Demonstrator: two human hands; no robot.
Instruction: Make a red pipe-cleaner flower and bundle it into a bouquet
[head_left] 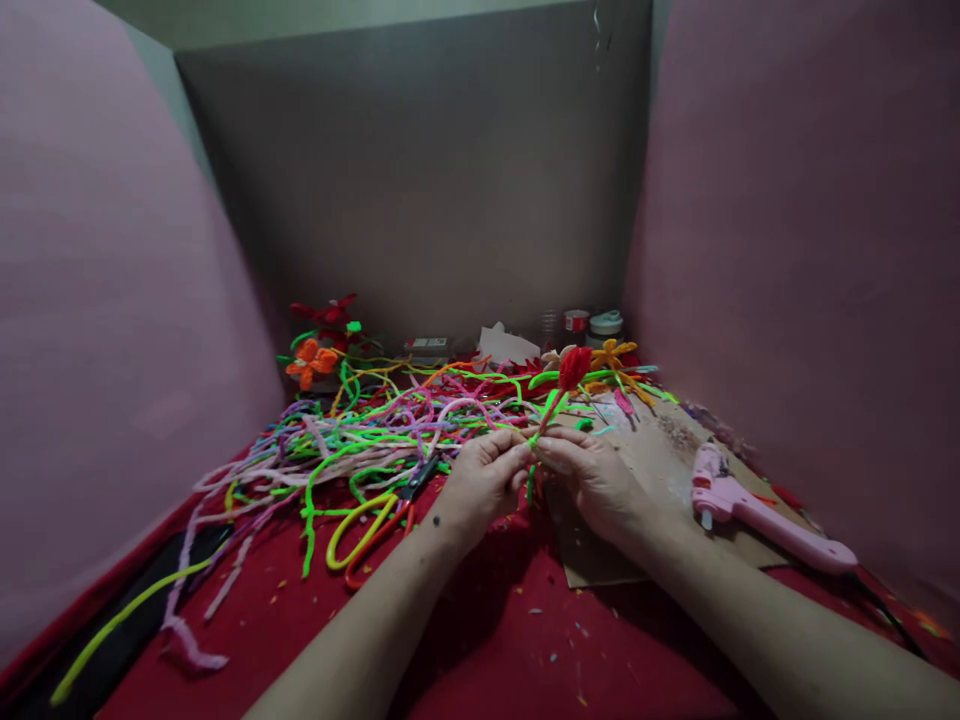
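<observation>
Holding red flower in hands; red container label illegible.

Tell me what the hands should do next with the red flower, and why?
Perhaps the right hand should wind the green strip snugly round the stem, while the left hand steadies it. Both hands pinch below the red flower, where green shows, but pinkish stem shows above.

Red flower, crimson cloth, yellow and orange scissor handles, pink glue gun.
</observation>
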